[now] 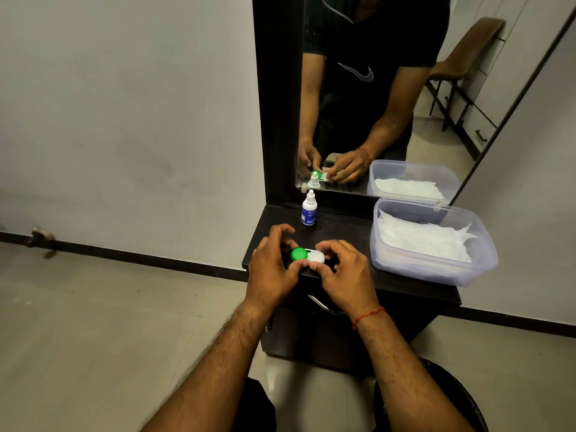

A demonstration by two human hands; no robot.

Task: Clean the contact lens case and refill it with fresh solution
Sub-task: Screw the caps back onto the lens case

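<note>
The contact lens case (307, 256) lies on the dark dresser top (343, 232), with a green cap on its left well and a white cap on its right. My left hand (272, 266) pinches the green cap between thumb and fingers. My right hand (343, 269) grips the white cap the same way. A small white solution bottle (309, 209) with a blue label stands upright behind the case, near the mirror, apart from both hands.
A clear plastic tub (436, 269) holding white tissues sits on the right of the dresser top. A mirror (389, 88) rises behind. A drawer handle (324, 305) shows below the top's front edge. Pale floor lies to the left.
</note>
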